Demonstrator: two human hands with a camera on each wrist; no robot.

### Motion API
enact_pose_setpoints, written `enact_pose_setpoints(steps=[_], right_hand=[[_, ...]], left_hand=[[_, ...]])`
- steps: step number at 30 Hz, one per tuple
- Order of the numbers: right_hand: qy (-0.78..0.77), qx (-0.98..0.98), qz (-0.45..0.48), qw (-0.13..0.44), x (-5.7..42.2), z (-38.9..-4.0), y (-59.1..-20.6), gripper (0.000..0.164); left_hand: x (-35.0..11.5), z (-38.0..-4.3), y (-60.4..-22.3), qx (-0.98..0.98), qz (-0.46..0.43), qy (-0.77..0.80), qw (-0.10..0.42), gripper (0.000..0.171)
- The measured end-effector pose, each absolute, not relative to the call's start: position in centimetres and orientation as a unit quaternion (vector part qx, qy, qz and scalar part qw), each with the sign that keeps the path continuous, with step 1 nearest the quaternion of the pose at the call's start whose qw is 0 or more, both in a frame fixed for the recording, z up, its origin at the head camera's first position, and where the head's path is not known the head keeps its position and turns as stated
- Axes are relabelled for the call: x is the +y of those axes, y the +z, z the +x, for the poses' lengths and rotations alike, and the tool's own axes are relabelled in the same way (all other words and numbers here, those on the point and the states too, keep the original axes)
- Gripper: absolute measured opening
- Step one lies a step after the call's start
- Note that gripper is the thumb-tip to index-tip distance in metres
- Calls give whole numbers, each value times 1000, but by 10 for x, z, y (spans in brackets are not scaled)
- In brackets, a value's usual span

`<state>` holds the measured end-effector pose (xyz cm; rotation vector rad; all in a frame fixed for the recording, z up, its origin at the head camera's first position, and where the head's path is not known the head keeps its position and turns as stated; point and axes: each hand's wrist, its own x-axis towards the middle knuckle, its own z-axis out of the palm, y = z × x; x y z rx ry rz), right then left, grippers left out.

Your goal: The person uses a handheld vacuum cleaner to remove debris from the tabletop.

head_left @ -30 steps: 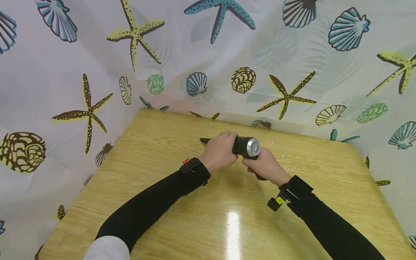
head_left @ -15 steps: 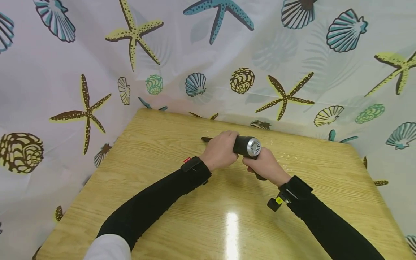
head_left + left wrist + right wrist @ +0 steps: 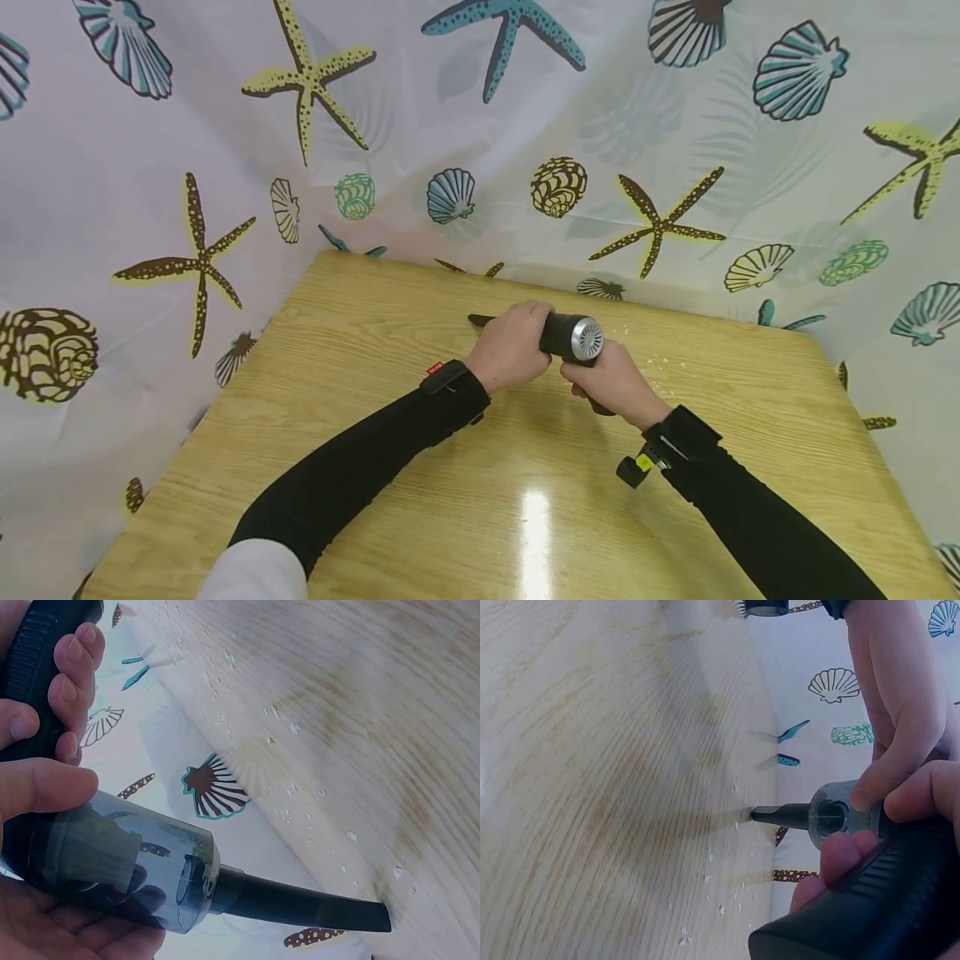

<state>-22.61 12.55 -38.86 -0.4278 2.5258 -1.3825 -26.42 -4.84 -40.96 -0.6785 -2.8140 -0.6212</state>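
Both hands hold a black handheld vacuum cleaner (image 3: 564,335) low over the wooden table. My left hand (image 3: 513,346) grips its body around the clear dust cup (image 3: 176,840), the thumb on one side and the palm beneath. Around the black handle (image 3: 862,907) curl the fingers of my right hand (image 3: 615,383). A slim dark nozzle (image 3: 307,906) points away to the left, its tip at or just above the tabletop; contact cannot be told. Small pale scraps (image 3: 294,729) lie scattered on the wood near the nozzle and beyond the right hand.
The wooden table (image 3: 360,358) fills the lower view. A white curtain (image 3: 480,133) printed with shells and starfish hangs along its back and sides. Black wrist straps with cameras sit on both forearms.
The nozzle tip and left wrist have shifted slightly right. Both hands keep their hold on the vacuum, and the right arm is nearly still.
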Motion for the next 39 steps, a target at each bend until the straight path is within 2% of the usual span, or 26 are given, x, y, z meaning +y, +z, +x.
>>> enact_pose_setpoints(steps=[9, 28, 31, 39], right_hand=[[-473, 865, -130, 103, 142, -245, -416, 35], [-459, 875, -127, 92, 149, -247, -412, 32], [-460, 874, -130, 90, 144, -239, -400, 32], [-462, 874, -126, 86, 147, -252, -413, 32]], left_hand=[[-41, -269, -411, -942, -232, -224, 90, 54], [-33, -270, -408, -936, -241, -237, 93, 52], [-33, -271, -408, -939, -237, -234, 89, 52], [-32, -278, -409, -942, -228, -232, 79, 53]])
